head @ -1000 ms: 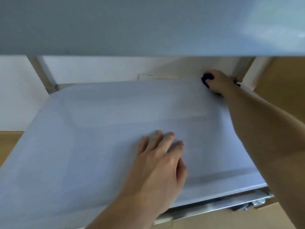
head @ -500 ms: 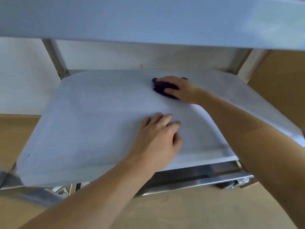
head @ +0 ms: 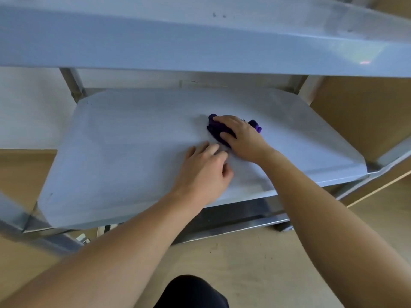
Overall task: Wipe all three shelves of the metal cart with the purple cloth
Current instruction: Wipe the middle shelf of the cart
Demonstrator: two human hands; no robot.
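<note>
The metal cart's middle shelf [head: 124,152] fills the centre of the head view, with the top shelf [head: 200,41] overhanging it. My right hand [head: 242,138] presses the bunched purple cloth [head: 216,130] onto the middle of this shelf; cloth ends stick out on both sides of the hand. My left hand [head: 205,172] rests flat on the shelf just in front of the cloth, fingers together and holding nothing. The edge of the bottom shelf [head: 233,223] shows below.
Metal uprights stand at the back left [head: 73,85] and the near left [head: 26,227]. A white wall is behind the cart, brown panels to the right [head: 367,114], and wooden floor [head: 255,263] in front. My dark-clad knee [head: 193,292] shows at the bottom.
My right hand swept the cloth from the shelf's back right corner leftward and toward me, to the middle. My left hand stayed on the shelf. The camera pulled back.
</note>
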